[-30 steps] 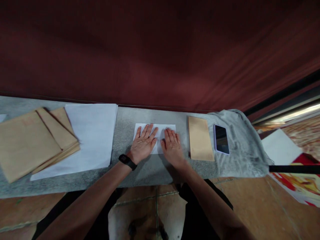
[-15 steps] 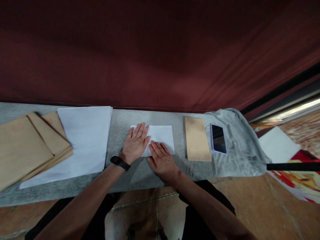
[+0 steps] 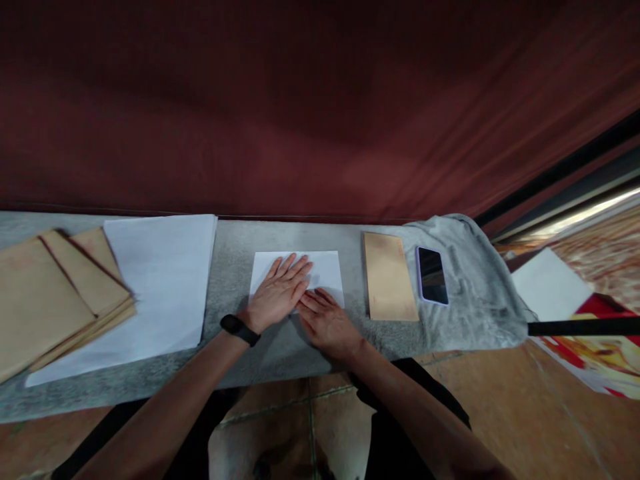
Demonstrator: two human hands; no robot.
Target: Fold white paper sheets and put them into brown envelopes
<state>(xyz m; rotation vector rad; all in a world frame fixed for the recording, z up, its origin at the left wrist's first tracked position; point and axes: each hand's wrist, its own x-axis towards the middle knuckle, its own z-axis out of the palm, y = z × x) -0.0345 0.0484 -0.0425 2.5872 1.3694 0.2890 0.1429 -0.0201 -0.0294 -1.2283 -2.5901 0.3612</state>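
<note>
A small rectangle of white paper [image 3: 327, 268], seemingly folded, lies flat on the grey cloth in front of me. Across its left and middle part rests my left hand [image 3: 277, 291], open, with the fingers stretched toward the far right and a black band on the wrist. My right hand [image 3: 327, 325] lies flat over the near edge, its fingertips on the paper and touching or nearly touching the left thumb. Both palms face down, and the parts of the sheet beneath them are hidden. To the right lies a brown envelope [image 3: 390, 277].
Large white sheets [image 3: 165, 280] lie on the left, partly under a pile of brown envelopes [image 3: 45, 300]. Right of the single envelope is a phone [image 3: 433, 275] in a lilac case. Grey cloth [image 3: 480, 287] covers the bench, which meets a dark red upright surface [image 3: 300, 133].
My left hand has slid rightward over the paper, uncovering its left edge, and its fingers now point more to the right. My right hand has barely moved. The view has shifted slightly.
</note>
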